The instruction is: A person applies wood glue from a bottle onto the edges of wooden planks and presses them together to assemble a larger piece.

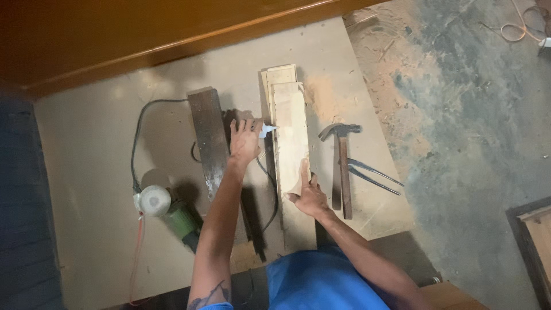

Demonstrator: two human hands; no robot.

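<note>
My left hand pinches a small glue tube at the pale board's edge; my right hand lies flat, steadying it on the worktop. Glue may smear if the board slips

No packages, labels, signs or screens anywhere in view

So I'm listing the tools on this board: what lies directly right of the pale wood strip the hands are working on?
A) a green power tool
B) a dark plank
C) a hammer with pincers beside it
C: the hammer lies right of the pale wood strip, pincers alongside.
</note>
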